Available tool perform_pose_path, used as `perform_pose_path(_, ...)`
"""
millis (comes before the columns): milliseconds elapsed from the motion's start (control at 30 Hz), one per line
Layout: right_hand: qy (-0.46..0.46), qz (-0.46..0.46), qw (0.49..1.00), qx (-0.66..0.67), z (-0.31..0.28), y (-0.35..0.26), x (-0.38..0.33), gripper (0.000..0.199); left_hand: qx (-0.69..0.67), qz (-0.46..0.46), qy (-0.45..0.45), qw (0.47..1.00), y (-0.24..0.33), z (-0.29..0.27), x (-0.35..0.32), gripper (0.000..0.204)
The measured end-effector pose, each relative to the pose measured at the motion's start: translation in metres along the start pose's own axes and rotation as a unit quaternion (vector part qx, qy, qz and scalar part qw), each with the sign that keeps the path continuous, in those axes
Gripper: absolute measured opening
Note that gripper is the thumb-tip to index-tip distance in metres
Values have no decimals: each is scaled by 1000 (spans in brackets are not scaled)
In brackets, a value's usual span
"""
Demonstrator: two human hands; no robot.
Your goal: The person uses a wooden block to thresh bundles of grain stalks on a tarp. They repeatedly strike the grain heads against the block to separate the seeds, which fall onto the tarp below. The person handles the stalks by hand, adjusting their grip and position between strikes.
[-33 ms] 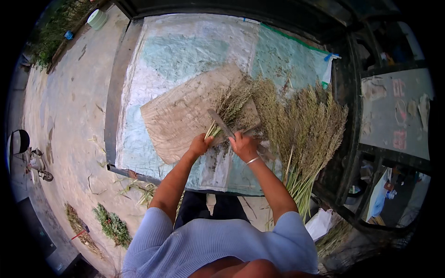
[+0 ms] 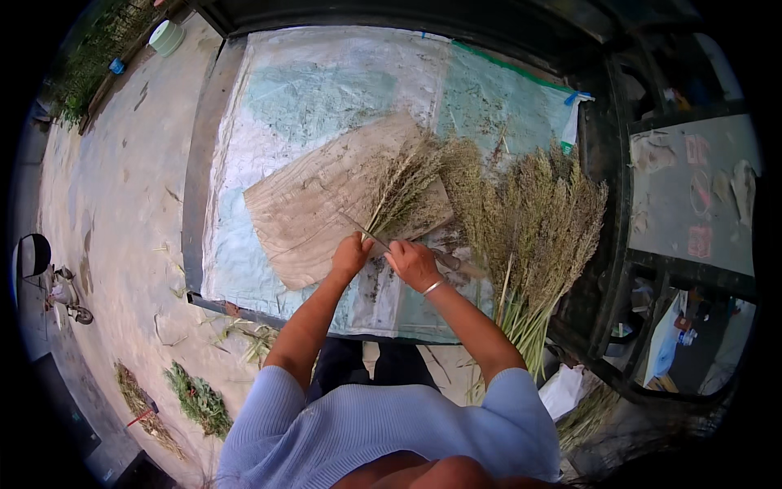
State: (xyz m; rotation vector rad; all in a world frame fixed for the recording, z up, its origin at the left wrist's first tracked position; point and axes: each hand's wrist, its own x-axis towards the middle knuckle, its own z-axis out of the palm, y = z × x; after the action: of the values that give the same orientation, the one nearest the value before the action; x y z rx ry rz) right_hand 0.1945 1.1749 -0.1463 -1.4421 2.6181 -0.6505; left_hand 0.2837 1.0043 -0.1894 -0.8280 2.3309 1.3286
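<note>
My left hand (image 2: 351, 254) is closed around the stems of a small bunch of dry seed-head stalks (image 2: 405, 189). The seed heads fan out away from me over a wooden board (image 2: 314, 196). In my right hand (image 2: 414, 263) is a long, narrow flat tool (image 2: 364, 231). Its thin far end slants across the stems just above my left hand, and the other end sticks out blurred to the right of my right hand. Whether it is a blade or a wooden strip I cannot tell. To the right lies a large pile of the same stalks (image 2: 538, 236), stems toward me.
A pale blue and white sheet (image 2: 326, 85), sprinkled with loose seeds, covers the low platform under the board. A dark metal frame (image 2: 607, 269) rises along the right. On the ground at left lie green plants (image 2: 197, 399) and dry stalks (image 2: 147, 407); a white bucket (image 2: 167, 37) stands farther off.
The flat tool has turned to show its narrow edge, and its far end now reaches farther left. My right hand has shifted slightly left and down, nearer the left hand.
</note>
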Motion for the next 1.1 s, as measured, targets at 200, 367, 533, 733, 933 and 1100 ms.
perform_pose_path(200,-54,223,971,-71,2,117,34,20,177,2,78,981,2,-23,-21,42)
perform_pose_path(367,87,277,952,-92,-39,140,60,24,43,38,49,997,-22,-17,-5,39)
perform_pose_path(533,104,-42,993,36,-14,41,28,24,-126,-42,-11,991,-16,-12,12,36)
perform_pose_path(733,-23,180,981,-70,10,134,28,25,-285,-145,-83,944,4,-21,4,33)
perform_pose_path(933,73,309,947,-50,-13,127,45,20,-306,-144,-102,936,4,-22,9,32)
perform_pose_path(1100,88,18,996,23,-12,64,24,22,-317,-139,-105,932,-10,-13,9,34)
